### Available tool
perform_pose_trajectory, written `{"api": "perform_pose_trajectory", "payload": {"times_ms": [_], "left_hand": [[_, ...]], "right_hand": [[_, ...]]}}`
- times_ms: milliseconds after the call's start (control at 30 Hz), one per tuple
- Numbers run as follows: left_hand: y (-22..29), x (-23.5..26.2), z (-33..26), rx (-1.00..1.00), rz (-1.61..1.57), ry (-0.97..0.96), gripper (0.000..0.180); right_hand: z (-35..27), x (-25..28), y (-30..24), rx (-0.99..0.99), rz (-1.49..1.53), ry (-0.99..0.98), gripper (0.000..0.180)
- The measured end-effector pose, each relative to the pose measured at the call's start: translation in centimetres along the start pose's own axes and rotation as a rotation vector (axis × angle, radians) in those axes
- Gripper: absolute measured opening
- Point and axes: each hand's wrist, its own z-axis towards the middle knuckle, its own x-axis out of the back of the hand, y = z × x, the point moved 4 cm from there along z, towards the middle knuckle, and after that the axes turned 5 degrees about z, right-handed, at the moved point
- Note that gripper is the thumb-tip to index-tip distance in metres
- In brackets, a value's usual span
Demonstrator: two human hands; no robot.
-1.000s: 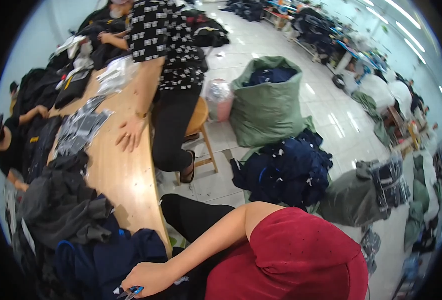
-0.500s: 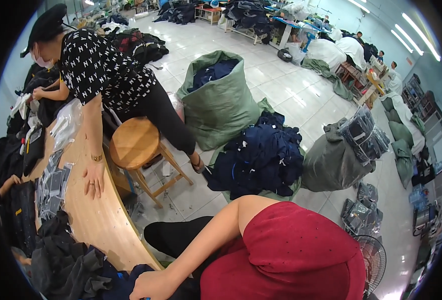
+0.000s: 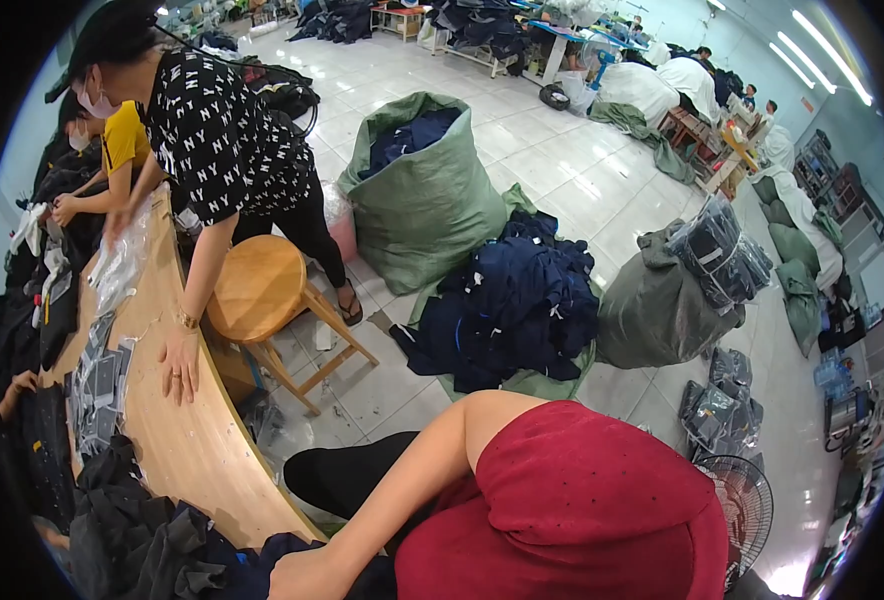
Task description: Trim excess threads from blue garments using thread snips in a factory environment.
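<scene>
At the lower edge, my bare right forearm reaches left from a red sleeve (image 3: 572, 480). My right hand (image 3: 307, 578) is closed over dark navy cloth (image 3: 284, 546) at the table's near end. Its fingertips are cut off by the picture's edge, so what it grips is hidden. Crumpled dark grey garments (image 3: 127, 535) lie to its left on the curved wooden table (image 3: 167, 450). My left hand is out of view. Farther along, a co-worker in a black printed top (image 3: 232, 150) leans with one hand (image 3: 179, 365) flat on the table.
Clear plastic packets (image 3: 104, 385) lie on the table, a wooden stool (image 3: 259, 288) beside it. Behind are a green sack (image 3: 422, 215), a navy garment heap (image 3: 517, 300), a grey sack (image 3: 662, 310) and a fan (image 3: 747, 515). Another person in yellow (image 3: 125, 145) works at left.
The co-worker in black has straightened and shifted right, one leg drawn back, uncovering the person in yellow. The view has shifted slightly. My right hand stays at the navy cloth.
</scene>
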Motion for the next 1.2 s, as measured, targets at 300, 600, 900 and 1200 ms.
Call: {"api": "perform_pose_trajectory", "payload": {"times_ms": [300, 600, 900, 1200], "left_hand": [[0.1, 1.7, -0.9, -0.279, 0.458, 0.32, 0.037], [4.0, 0.1, -1.4, -0.213, 0.374, 0.481, 0.043], [6.0, -5.5, 3.2, 0.069, -0.334, 0.527, 0.051], [9.3, -8.1, 2.1, -0.646, 0.748, 0.25, 0.087]], "right_hand": [[-0.1, -0.7, -0.3, 0.065, -0.009, -0.046, 0.02], [0.0, -0.7, -1.7, 0.084, 0.018, -0.1, 0.02], [-0.9, -0.3, -0.5, 0.046, 0.028, -0.092, 0.018], [-0.9, -0.6, -0.7, 0.015, 0.042, -0.11, 0.018]]}}
